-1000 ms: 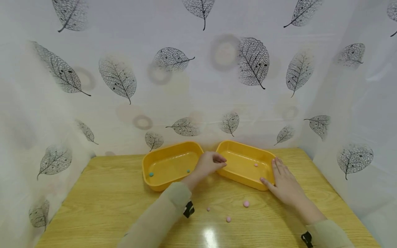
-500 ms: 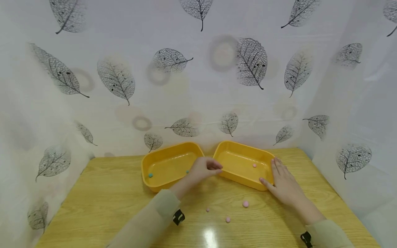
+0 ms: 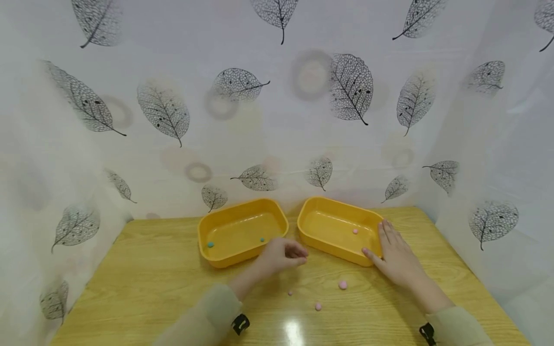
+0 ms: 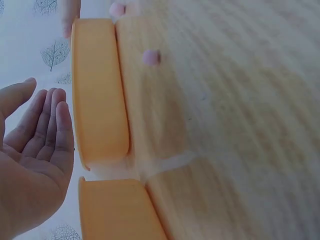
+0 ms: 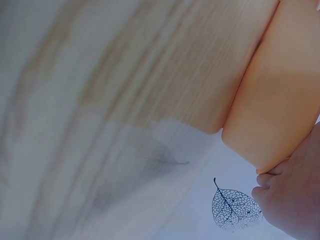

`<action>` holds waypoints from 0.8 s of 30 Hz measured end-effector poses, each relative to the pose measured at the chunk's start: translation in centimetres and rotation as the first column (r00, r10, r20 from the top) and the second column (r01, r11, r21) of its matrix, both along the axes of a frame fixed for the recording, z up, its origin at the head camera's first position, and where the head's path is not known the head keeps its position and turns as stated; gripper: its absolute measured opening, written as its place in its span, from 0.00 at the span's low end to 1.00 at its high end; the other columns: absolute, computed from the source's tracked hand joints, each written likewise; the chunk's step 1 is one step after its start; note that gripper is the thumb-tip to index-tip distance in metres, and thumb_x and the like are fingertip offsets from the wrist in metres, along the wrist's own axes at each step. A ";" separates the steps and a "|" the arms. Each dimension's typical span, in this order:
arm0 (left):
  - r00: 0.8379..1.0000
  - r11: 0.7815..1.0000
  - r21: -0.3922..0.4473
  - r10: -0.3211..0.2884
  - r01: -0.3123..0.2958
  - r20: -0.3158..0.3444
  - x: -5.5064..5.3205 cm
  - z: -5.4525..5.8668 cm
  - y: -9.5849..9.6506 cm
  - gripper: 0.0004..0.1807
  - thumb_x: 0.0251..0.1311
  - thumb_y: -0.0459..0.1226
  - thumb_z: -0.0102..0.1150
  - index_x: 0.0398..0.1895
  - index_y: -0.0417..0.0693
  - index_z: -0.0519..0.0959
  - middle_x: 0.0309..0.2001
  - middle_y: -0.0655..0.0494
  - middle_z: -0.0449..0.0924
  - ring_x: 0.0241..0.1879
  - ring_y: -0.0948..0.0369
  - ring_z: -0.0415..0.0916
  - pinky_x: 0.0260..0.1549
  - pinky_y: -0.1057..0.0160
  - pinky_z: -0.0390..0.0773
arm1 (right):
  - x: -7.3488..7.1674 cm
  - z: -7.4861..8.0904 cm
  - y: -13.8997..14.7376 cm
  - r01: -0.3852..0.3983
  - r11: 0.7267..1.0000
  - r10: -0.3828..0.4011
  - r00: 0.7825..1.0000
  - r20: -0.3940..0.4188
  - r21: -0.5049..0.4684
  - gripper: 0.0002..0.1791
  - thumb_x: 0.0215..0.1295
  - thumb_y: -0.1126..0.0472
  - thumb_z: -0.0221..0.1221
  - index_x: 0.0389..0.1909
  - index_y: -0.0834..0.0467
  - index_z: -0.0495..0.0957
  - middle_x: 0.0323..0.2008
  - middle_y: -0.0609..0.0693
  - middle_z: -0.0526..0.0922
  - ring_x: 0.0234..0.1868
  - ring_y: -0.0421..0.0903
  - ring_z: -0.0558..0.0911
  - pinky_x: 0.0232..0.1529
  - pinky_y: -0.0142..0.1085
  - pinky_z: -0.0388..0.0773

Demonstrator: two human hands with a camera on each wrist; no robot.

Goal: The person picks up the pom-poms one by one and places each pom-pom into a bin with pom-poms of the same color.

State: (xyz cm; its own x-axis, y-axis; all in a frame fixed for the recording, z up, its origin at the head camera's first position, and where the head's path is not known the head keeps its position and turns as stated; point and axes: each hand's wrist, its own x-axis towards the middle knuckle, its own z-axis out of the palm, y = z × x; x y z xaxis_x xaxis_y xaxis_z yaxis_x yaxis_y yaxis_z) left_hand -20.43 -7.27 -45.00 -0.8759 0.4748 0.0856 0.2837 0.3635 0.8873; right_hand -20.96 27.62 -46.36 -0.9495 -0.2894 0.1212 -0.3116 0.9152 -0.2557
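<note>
In the head view my left hand (image 3: 281, 257) hovers over the table in front of the gap between two yellow trays, its fingers loosely bent. The left wrist view shows its palm (image 4: 37, 170) holding nothing. My right hand (image 3: 398, 259) rests on the right end of the right tray (image 3: 329, 249), fingers straight along the rim and thumb at the near corner. One pink ball (image 3: 355, 231) lies inside that tray. The left tray (image 3: 222, 263) holds a larger teal ball (image 3: 210, 244) and a smaller one (image 3: 262, 240).
Three pink balls lie on the wooden table (image 3: 143, 278) before the trays: a large one (image 3: 343, 285), a middle-sized one (image 3: 318, 306) and a tiny one (image 3: 290, 293). A leaf-print curtain (image 3: 277, 120) hangs behind and at both sides.
My left hand has drawn back from the near left end of the right tray, toward me and slightly left. My right hand stays in place on the right tray.
</note>
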 end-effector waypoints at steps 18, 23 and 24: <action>0.993 0.999 -0.034 0.003 0.001 0.121 2.1 -2.8 -1.7 0.07 0.63 0.30 0.73 0.43 0.40 0.89 0.41 0.49 0.91 0.36 0.70 0.81 0.38 0.75 0.82 | 0.1 0.0 0.0 0.005 1.000 -0.005 1.000 0.009 0.009 0.55 0.80 0.35 0.51 0.80 0.78 0.44 0.83 0.76 0.43 0.83 0.74 0.48 0.82 0.68 0.51; 0.991 1.000 -0.017 -0.017 0.019 0.134 2.2 -3.3 -2.1 0.07 0.63 0.29 0.72 0.43 0.38 0.89 0.41 0.45 0.91 0.36 0.71 0.81 0.39 0.75 0.82 | 0.1 -0.1 0.0 0.006 1.000 -0.006 1.000 0.008 0.007 0.55 0.80 0.35 0.51 0.81 0.78 0.45 0.83 0.76 0.42 0.83 0.74 0.48 0.81 0.68 0.51; 0.990 1.000 -0.013 -0.022 0.024 0.140 2.2 -3.3 -2.2 0.07 0.62 0.29 0.72 0.43 0.37 0.88 0.41 0.45 0.91 0.36 0.71 0.81 0.39 0.75 0.82 | 0.1 -0.1 0.0 0.006 1.000 -0.006 1.000 0.009 0.007 0.55 0.80 0.35 0.51 0.81 0.78 0.44 0.83 0.76 0.42 0.83 0.74 0.48 0.81 0.68 0.51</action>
State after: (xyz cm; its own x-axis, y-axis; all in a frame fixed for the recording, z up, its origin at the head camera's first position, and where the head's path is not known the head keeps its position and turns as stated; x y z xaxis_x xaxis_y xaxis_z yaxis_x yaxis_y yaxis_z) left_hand -18.22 -9.46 -48.33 -0.8676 0.4953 -0.0439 0.1656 0.3711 0.9137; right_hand -20.90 27.66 -46.47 -0.9523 -0.2843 0.1110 -0.3037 0.9189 -0.2518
